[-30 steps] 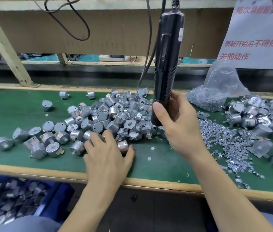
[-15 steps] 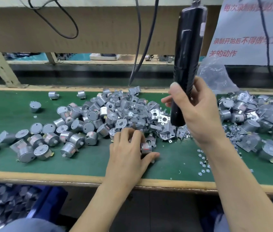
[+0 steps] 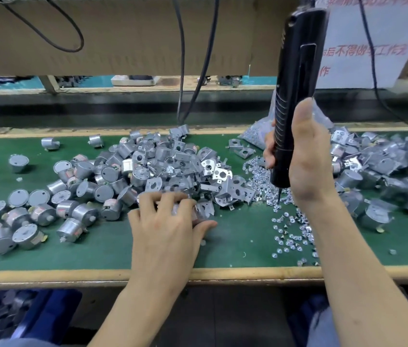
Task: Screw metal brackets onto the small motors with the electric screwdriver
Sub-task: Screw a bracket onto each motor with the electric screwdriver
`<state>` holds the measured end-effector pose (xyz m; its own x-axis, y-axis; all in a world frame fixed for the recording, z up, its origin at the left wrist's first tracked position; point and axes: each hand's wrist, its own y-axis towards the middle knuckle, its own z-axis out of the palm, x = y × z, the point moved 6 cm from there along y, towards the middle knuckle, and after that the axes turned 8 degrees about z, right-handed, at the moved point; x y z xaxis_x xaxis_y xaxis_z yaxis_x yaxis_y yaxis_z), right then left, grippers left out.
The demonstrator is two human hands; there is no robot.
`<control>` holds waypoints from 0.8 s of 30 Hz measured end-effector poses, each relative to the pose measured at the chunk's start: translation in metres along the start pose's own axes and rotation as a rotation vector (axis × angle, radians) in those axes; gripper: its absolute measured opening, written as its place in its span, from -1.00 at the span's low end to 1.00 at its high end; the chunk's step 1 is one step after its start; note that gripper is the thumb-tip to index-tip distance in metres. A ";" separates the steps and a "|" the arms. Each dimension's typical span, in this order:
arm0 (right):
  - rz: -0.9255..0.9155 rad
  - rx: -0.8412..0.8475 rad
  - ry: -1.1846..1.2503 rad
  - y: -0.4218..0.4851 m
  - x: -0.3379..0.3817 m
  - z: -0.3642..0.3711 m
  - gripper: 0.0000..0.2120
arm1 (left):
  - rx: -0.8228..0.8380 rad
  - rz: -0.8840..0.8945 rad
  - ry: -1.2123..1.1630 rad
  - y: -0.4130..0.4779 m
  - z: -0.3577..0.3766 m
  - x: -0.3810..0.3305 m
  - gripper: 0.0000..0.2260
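The right hand [image 3: 308, 159] has swung the screwdriver [image 3: 295, 96] off to the right in the last second. Its tip now dips into the loose screws [image 3: 290, 236] just below the right fingers [image 3: 269, 151], which are wrapped tight round the black barrel; likely fetching a screw onto the bit. The left hand [image 3: 165, 229] has slid from the bare motors [image 3: 77, 196] to the near edge of the brackets [image 3: 213, 181]. Its fingers [image 3: 163, 199] are bent over something silvery and blurred; I cannot tell if they grip it. Pairing seems under way, nothing driven yet. Count: one screwdriver; one clear bag [image 3: 255, 134] behind the right fingers; motors by the dozen left of the left fingers; brackets heaped just beyond them; screws past counting on the green counter [image 3: 97, 251].
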<state>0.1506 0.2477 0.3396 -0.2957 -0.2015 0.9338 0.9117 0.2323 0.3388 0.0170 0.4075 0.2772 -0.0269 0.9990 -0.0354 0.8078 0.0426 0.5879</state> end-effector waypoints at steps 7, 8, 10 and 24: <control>0.038 -0.003 -0.001 0.004 -0.014 -0.005 -0.25 | -0.015 0.154 -0.157 -0.001 0.009 -0.030 -0.59; 0.041 0.003 0.002 0.004 -0.016 -0.006 -0.23 | -0.009 0.174 -0.139 -0.002 0.013 -0.034 -0.60; 0.048 0.013 0.018 0.003 -0.021 -0.008 -0.21 | -0.013 0.203 -0.101 -0.005 0.019 -0.039 -0.62; 0.115 0.091 0.100 -0.002 -0.042 -0.005 -0.19 | -0.064 0.299 -0.133 0.000 0.025 -0.045 -0.68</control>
<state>0.1628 0.2513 0.2992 -0.1569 -0.2616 0.9523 0.9069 0.3436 0.2438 0.0328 0.3622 0.2588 0.2867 0.9570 0.0435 0.7294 -0.2475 0.6378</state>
